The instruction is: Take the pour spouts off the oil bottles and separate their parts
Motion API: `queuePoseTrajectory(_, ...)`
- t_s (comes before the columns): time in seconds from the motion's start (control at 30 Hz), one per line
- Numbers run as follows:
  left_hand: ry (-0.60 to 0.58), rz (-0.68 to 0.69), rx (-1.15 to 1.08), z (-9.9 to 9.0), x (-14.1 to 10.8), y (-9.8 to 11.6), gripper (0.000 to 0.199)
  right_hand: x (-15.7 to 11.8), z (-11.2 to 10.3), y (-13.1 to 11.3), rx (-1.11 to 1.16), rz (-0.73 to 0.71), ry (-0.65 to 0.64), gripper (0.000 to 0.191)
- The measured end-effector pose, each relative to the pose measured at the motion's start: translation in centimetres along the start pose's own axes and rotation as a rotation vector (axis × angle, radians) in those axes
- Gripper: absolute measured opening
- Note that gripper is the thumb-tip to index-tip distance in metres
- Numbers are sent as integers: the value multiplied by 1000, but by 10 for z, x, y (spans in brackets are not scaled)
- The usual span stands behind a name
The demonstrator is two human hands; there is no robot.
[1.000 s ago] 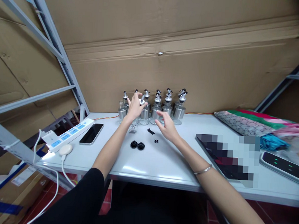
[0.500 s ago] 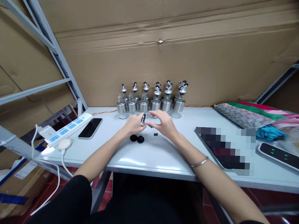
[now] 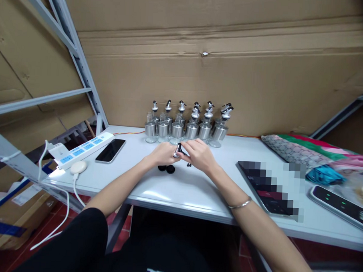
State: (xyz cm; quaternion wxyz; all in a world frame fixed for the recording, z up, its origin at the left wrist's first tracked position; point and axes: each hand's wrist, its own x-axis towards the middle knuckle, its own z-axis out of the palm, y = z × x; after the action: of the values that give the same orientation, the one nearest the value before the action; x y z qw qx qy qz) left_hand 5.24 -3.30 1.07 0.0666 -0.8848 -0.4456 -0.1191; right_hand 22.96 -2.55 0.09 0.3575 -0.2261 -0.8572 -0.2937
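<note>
Right hand (image 3: 200,156) has closed in to the spout (image 3: 176,152), its pinch unclear; left hand (image 3: 162,153) pinches the spout, long axis tilted away, between both.

The phone (image 3: 110,151) lies on the tabletop (image 3: 179,190), left of the bottles (image 3: 177,130). The power strip (image 3: 83,150) is just left of the phone. The tablet (image 3: 265,189) lies right of the bottles.
</note>
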Motion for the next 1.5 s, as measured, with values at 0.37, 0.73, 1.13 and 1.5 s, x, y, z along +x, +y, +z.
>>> queuePoseTrajectory(0.37, 36, 94, -144, 9, 3, -9, 32, 1, 0, 0, -39, 6, 59, 35)
queuePoseTrajectory(0.73, 208, -86, -230, -4, 0, -34, 45, -2, 2, 9, 167, 698, -336, 31)
queuePoseTrajectory(1.13, 119, -187, -275, -14, 0, -36, 49, -21, 16, 23, 105, 908, -925, 31)
queuePoseTrajectory(1.5, 189, -206, -248, -14, -2, -42, 53, -31, 30, 23, 271, 537, -663, 31)
